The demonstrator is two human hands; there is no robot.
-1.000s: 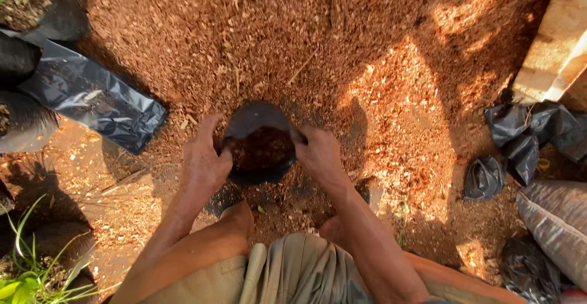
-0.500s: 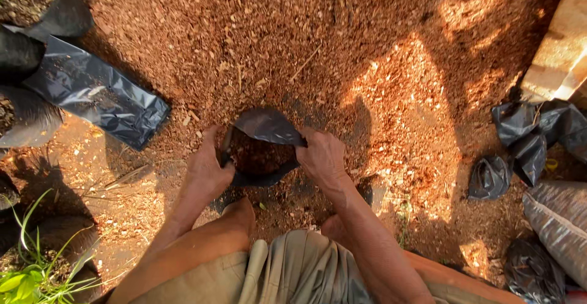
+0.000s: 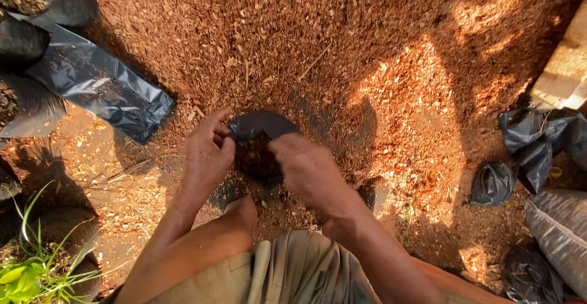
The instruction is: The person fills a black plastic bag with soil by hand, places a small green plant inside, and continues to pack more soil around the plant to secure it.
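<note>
Both hands, left (image 3: 208, 151) & right (image 3: 306, 169), now pinch the black bag (image 3: 260, 139) rim closer vs. before, soil (image 3: 254, 157) half-covered.

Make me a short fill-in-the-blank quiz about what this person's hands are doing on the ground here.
1. Both hands hold a small black plastic bag partly filled with ____.
2. The left hand grips the bag's rim on the side nearer the flat ____ plastic bag lying on the ground.
3. The right hand reaches over the bag's ____.
4. Green ____ grows at the lower left corner.

Missing words: soil; black; opening; grass
</note>
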